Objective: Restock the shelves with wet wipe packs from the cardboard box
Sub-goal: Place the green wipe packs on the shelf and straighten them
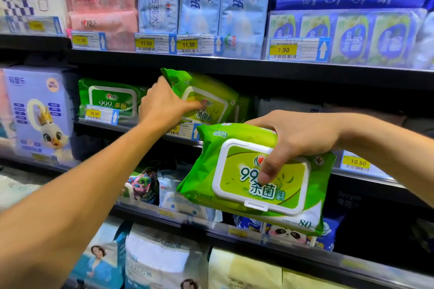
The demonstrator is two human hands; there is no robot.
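My left hand [162,105] reaches into the second shelf and grips a green wet wipe pack [211,96], thumb on its lid and fingers at its upper left corner; the pack is tilted. Another green pack of the same kind [110,98] stands upright on that shelf to the left. My right hand [298,141] holds a third green wet wipe pack [260,178] with a white flip lid in front of the shelves, thumb pressed on the lid, fingers over its top edge. The cardboard box is out of view.
The shelf edge [234,63] above carries pink and blue tissue packs and price tags. A purple box with a duck picture [40,112] stands at the left. Lower shelves hold more packs. The second shelf behind my right hand looks dark and sparsely filled.
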